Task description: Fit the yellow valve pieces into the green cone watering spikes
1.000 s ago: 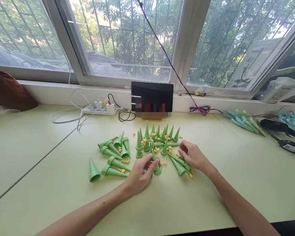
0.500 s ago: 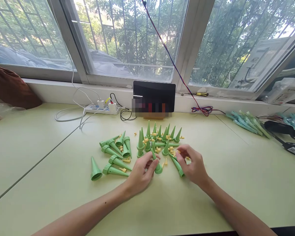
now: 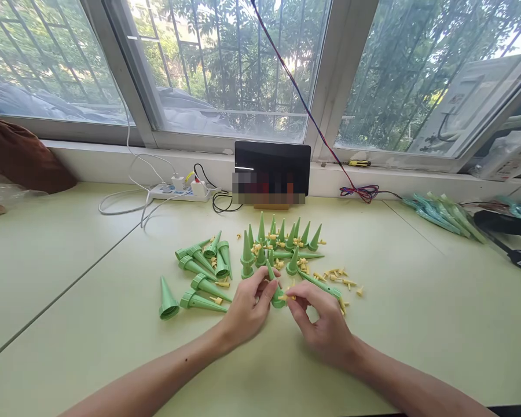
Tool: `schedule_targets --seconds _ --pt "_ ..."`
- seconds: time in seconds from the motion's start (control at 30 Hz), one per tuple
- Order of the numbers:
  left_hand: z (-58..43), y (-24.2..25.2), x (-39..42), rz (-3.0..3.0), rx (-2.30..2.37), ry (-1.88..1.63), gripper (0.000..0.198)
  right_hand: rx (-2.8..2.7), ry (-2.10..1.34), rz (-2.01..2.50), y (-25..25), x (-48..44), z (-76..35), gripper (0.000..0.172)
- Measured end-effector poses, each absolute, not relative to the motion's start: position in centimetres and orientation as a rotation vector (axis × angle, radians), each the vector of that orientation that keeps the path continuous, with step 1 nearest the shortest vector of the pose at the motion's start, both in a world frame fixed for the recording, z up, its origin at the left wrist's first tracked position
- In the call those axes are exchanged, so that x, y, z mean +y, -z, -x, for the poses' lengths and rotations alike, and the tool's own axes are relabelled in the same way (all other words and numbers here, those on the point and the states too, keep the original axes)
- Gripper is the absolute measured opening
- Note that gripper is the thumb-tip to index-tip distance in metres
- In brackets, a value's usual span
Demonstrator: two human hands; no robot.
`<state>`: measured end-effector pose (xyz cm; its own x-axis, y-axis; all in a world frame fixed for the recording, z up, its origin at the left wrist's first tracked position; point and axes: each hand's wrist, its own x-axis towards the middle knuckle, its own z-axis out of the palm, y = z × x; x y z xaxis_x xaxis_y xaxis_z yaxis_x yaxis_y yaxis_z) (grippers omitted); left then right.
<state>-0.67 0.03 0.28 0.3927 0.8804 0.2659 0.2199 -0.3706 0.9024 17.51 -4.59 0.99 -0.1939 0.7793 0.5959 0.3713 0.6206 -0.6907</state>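
Leftward swings the right hand (image 3: 323, 324), in from the loose yellow pieces to the left hand (image 3: 248, 304); it pinches a small yellow plastic fitting (image 3: 286, 297), right beside the base of a tapered green plastic cone (image 3: 278, 299) that the left hand grips, at the front of the pack; upright green cones (image 3: 315, 238) crowd just behind, more lying green cones (image 3: 206, 285) sprawl to the left, and loose yellow fittings (image 3: 349, 284) scatter beyond the right knuckles; left fingers mask the cone's middle, right fingertips cover part of the fitting, and whether it touches the cone I can't tell; the cone's long axis runs steeply, tip up and leaning left, wide collar down.
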Motion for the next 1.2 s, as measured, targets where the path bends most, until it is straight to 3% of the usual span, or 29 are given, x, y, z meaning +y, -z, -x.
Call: schedule_targets --seconds 1.2 --pt "0.43 -0.26 0.03 -1.755 0.888 -1.038 0.027 -1.799 -0.513 1.067 -1.09 -4.26 -18.00 0.011"
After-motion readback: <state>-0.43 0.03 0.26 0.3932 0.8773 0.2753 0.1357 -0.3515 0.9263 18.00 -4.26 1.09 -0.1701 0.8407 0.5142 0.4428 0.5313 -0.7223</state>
